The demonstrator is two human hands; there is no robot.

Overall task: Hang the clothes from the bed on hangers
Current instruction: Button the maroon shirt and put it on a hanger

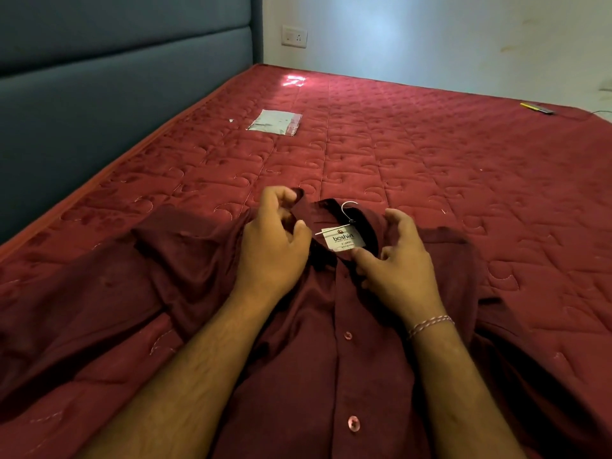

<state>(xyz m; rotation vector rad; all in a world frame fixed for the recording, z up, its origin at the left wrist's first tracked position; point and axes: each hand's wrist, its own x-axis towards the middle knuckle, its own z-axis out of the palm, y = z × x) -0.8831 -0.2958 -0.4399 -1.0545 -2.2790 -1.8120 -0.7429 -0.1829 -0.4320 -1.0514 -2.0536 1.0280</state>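
A maroon button-up shirt lies front-up on the red quilted mattress, with a white brand label showing inside the collar. The metal hook of a hanger sticks out of the collar; the rest of the hanger is hidden under the fabric. My left hand pinches the left collar tip with curled fingers. My right hand hovers over the right side of the collar with its fingers loosely curled and apart. Its thumb touches the placket just below the label.
A flat clear plastic bag lies further up the mattress, near the grey-blue padded headboard. A small yellow and dark object sits at the far right edge by the white wall. A wall socket is beside the headboard.
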